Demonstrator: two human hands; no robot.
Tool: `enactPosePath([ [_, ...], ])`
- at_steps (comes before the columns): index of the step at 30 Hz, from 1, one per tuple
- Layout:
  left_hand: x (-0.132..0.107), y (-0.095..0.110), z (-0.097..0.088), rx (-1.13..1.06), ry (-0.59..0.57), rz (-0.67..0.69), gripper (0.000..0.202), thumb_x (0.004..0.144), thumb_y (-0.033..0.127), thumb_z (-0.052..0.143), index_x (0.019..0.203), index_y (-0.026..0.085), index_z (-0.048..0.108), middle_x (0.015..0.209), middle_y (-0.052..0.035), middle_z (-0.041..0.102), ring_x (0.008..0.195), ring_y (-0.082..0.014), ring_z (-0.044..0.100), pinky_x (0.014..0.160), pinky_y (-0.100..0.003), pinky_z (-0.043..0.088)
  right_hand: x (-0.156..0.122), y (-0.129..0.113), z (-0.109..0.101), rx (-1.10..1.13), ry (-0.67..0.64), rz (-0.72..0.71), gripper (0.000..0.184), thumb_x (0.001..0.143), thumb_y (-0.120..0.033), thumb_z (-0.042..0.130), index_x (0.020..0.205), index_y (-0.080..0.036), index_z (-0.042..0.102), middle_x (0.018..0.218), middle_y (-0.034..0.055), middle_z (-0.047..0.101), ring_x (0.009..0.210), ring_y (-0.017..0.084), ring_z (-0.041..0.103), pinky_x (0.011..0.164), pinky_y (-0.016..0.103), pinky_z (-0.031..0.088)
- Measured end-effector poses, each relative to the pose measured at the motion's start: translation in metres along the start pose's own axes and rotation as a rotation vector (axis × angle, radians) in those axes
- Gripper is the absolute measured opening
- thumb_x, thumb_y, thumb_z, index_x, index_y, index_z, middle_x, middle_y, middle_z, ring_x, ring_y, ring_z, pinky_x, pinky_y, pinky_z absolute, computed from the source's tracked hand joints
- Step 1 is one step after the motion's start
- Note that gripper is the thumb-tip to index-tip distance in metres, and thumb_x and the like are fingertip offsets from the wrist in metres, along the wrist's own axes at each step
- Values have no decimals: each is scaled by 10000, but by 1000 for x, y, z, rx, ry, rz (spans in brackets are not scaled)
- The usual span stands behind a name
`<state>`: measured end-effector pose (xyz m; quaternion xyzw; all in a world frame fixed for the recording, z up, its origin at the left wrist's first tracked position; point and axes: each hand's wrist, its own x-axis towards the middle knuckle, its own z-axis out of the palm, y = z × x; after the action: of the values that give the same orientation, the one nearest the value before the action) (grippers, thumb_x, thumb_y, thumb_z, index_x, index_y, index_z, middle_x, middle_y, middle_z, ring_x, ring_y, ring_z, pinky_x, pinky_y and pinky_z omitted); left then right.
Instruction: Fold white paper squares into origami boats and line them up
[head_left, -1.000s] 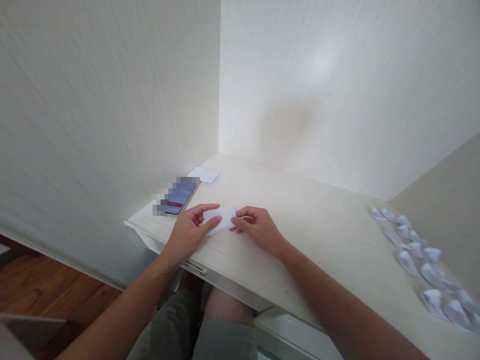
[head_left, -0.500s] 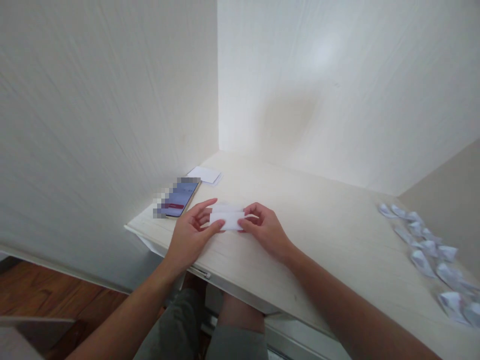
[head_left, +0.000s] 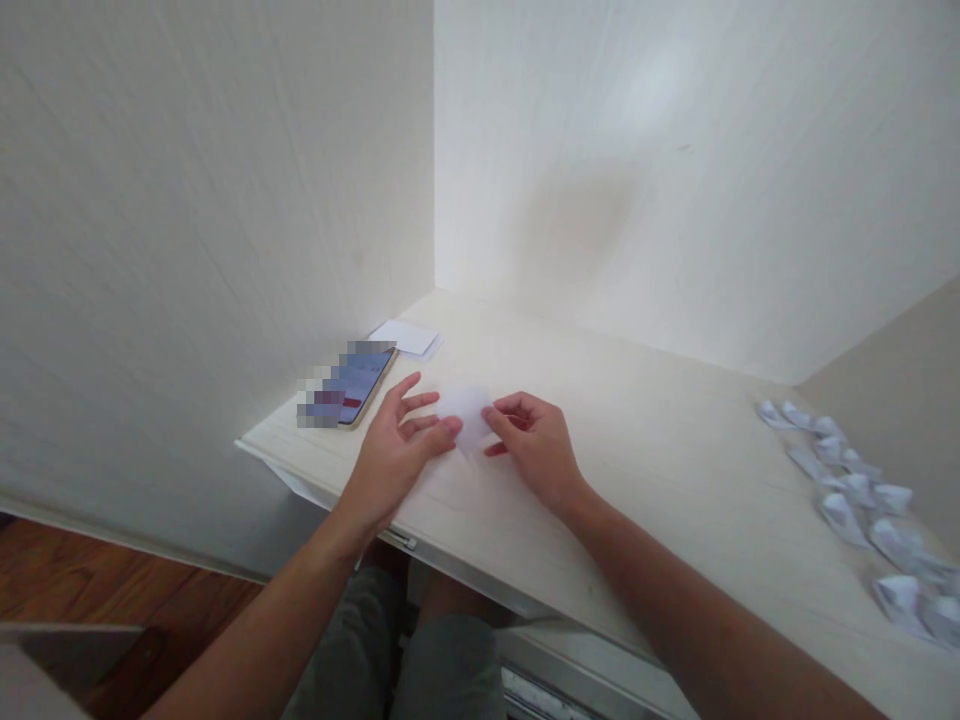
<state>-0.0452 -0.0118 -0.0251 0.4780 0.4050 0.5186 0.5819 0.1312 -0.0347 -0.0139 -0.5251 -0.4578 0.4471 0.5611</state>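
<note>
A small piece of white paper (head_left: 466,408), blurred by motion, is between my two hands just above the tabletop. My right hand (head_left: 536,440) pinches its right edge between thumb and fingers. On the other side, my left hand (head_left: 397,440) has its fingers spread apart, and its thumb tip overlaps the paper's left edge. Whether that thumb presses on the paper is hard to tell because of the blur.
A phone (head_left: 364,385), partly pixelated, lies left of my hands. Behind it, white paper sheets (head_left: 409,337) rest near the wall. Several folded white paper pieces (head_left: 844,515) line the right side of the white table (head_left: 660,460). Walls rise at the left and back.
The paper was a flat folded strip held by both hands; now it is tilted and blurred. My left fingers have spread away from it, while my right hand keeps its pinch.
</note>
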Motion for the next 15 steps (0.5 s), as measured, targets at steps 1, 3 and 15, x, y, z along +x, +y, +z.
enactPosePath([
  [1,-1,0,3,-24,0,-17,941,697,424,888,1491,217,427,1400,-190,587,1090,-293,690,816,-383,606,1,2,1,23,34,-2,284,745,-426,815,748,-193,652,761,11,672,685,159,635,549,297,596],
  [3,-2,-1,6,-63,0,-23,1001,667,369,916,1509,230,392,1328,-166,634,1038,-267,712,824,-366,598,3,5,1,73,72,2,314,760,-456,799,744,-202,613,776,9,650,718,160,632,588,311,625],
  [15,12,-12,0,-211,142,47,490,654,289,896,1070,128,695,916,-69,764,807,-163,711,756,-277,568,17,-1,-26,203,-166,145,331,709,-445,851,825,-185,682,810,25,689,704,146,658,626,282,573],
])
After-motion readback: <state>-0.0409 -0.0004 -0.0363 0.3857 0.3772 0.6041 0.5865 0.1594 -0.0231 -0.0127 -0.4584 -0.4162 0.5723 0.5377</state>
